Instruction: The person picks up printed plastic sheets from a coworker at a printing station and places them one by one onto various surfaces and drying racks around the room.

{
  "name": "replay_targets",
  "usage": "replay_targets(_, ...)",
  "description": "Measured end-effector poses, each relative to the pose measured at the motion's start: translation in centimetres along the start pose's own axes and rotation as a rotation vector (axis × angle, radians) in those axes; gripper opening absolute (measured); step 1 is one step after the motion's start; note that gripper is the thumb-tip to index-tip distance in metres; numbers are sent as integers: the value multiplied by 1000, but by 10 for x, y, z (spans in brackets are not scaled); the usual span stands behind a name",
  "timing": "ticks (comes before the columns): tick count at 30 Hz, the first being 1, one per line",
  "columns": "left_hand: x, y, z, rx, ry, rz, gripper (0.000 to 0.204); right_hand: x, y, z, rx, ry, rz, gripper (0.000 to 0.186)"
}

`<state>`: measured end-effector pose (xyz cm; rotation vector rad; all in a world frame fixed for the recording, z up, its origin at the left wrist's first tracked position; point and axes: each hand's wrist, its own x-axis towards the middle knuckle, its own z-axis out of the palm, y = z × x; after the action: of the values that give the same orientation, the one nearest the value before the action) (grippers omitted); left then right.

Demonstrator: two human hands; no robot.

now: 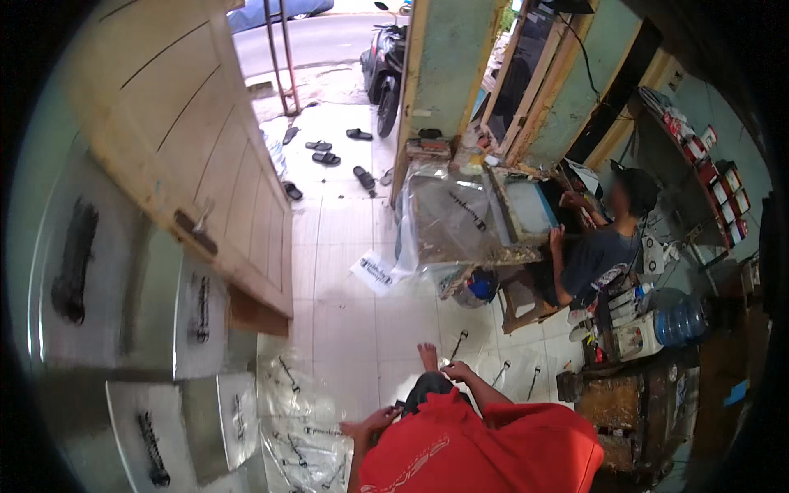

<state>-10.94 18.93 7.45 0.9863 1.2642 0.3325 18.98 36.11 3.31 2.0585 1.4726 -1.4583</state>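
Below the camera, my left hand (382, 417) is bent with its fingers closed beside my dark shorts; what they hold, if anything, is unclear. My right hand (454, 370) is closed by my knee on something pale that I cannot make out. My red shirt (481, 444) fills the lower middle. Clear plastic sheets (279, 411) with dark printed designs lie on the tiled floor around my bare feet (427, 355). A white printed sheet (374, 271) lies farther forward.
Framed screens (140, 403) stand at left beside a wooden door (189, 140). A co-worker (600, 255) works at a bench (448, 238) on the right. A water dispenser (666, 329) and dark wooden furniture (608, 394) stand nearer. Sandals (325, 158) and a scooter (382, 74) are outside the doorway.
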Motion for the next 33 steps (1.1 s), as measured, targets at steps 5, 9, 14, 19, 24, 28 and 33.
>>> replay_targets(5,93,-14,25,23,303,-174,50,82,11,-100,450,47,32,38)
replay_targets(9,102,59,14,198,300,-415,41,165,-4,-151,923,129,27,28)
replay_targets(14,147,161,24,-127,399,-302,40,251,-50,-236,1315,421,119,21)
replay_targets(19,149,281,51,292,472,-94,34,285,-74,-267,1530,448,343,15)
replay_targets(24,180,341,40,206,587,-51,36,258,-96,-264,2126,184,283,13)
replay_targets(28,254,365,15,-262,648,45,43,195,-101,-258,2000,-111,-95,9)
replay_targets(33,334,400,-30,-380,660,-99,44,75,-146,-234,1704,-163,-116,8)
